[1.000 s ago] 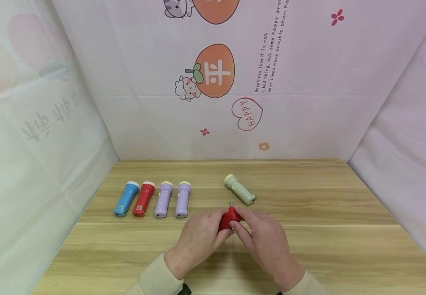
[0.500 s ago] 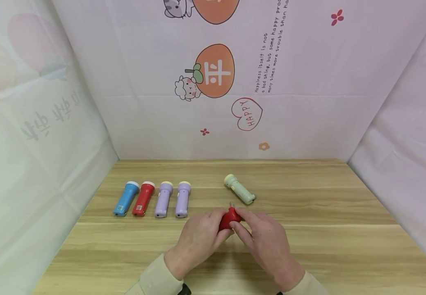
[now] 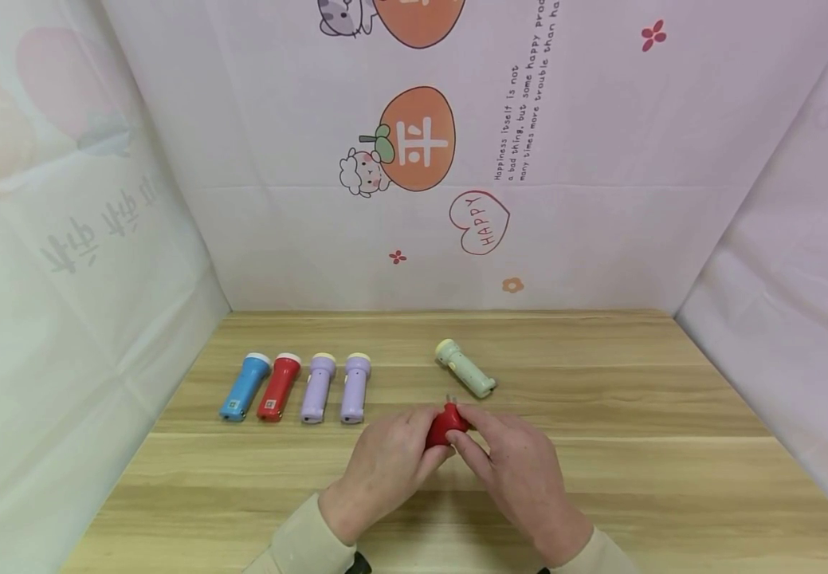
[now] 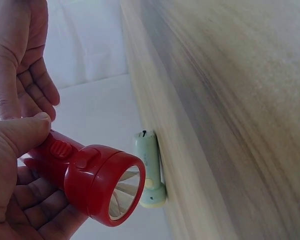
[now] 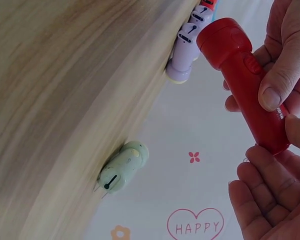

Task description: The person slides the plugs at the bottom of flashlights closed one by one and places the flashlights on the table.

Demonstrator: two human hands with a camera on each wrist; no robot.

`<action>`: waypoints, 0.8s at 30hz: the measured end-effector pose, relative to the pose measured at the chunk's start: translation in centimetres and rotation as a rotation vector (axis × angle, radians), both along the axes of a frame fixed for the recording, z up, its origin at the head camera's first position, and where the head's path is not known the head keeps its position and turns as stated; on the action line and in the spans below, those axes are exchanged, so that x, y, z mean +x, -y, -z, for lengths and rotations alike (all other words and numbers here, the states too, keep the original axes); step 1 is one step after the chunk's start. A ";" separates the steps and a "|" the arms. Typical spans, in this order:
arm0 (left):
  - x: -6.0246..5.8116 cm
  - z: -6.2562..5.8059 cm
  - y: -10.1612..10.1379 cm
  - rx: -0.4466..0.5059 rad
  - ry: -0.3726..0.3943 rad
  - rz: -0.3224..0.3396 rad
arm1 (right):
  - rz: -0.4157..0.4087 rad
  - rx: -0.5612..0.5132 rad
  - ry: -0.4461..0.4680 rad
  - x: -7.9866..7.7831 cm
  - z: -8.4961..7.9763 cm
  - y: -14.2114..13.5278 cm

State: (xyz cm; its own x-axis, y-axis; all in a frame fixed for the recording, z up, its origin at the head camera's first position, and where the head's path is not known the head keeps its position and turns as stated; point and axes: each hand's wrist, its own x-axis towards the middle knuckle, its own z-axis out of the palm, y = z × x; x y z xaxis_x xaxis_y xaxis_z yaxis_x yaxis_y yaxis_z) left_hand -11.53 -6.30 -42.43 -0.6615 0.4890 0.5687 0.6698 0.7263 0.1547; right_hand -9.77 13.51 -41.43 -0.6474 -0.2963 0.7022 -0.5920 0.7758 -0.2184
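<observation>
Above the wooden table, a red flashlight [image 3: 442, 426] is held between both hands, with two metal prongs [image 3: 451, 398] sticking out of its tail end in the head view. My left hand [image 3: 388, 458] grips its body, thumb lying along it near the switch. My right hand [image 3: 517, 462] pinches the tail end between thumb and fingers. The left wrist view shows the clear lens [image 4: 124, 192] facing outward beside the red head. Beyond the hands lies a pale green flashlight [image 3: 467, 371], its yellow-rimmed head pointing to the back left.
On the left of the table [image 3: 636, 486], a blue flashlight [image 3: 245, 388], another red flashlight [image 3: 280, 388] and two purple flashlights [image 3: 319, 388] lie side by side, heads toward the back. Printed white cloth [image 3: 277, 239] walls off the back and both sides.
</observation>
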 end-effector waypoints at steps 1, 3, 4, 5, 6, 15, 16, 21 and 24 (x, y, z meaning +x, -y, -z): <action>0.0 0.0 0.0 0.000 -0.001 0.000 | -0.001 0.000 -0.002 0.0 0.0 0.0; 0.0 0.0 0.0 -0.001 -0.002 0.000 | -0.003 0.000 -0.004 0.0 0.0 0.0; 0.0 0.0 0.0 -0.001 -0.003 0.001 | -0.003 -0.001 -0.005 0.0 0.0 0.0; 0.0 0.0 0.0 0.000 -0.004 0.001 | -0.003 -0.001 -0.006 0.0 -0.1 0.0; 0.0 0.0 0.0 -0.001 -0.006 0.002 | -0.004 -0.003 -0.007 0.0 -0.1 0.0; 0.1 -0.1 0.1 0.001 -0.005 0.003 | -0.002 -0.009 -0.017 0.0 -0.1 0.1; 0.1 -0.1 0.1 0.001 -0.005 0.003 | -0.002 -0.012 -0.018 0.0 -0.1 0.1; 0.1 -0.1 0.1 0.000 -0.012 0.000 | -0.002 -0.017 -0.032 0.1 -0.1 0.1; 0.1 0.0 0.1 -0.002 -0.018 -0.002 | -0.003 -0.019 -0.047 0.1 -0.1 0.1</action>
State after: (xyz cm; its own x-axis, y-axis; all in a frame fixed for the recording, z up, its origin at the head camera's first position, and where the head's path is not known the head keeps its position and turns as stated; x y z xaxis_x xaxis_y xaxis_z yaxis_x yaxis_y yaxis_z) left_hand -11.45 -6.42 -42.38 -0.6522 0.4885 0.5796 0.6710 0.7278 0.1416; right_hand -9.72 13.40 -41.33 -0.6130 -0.2846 0.7371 -0.6039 0.7703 -0.2048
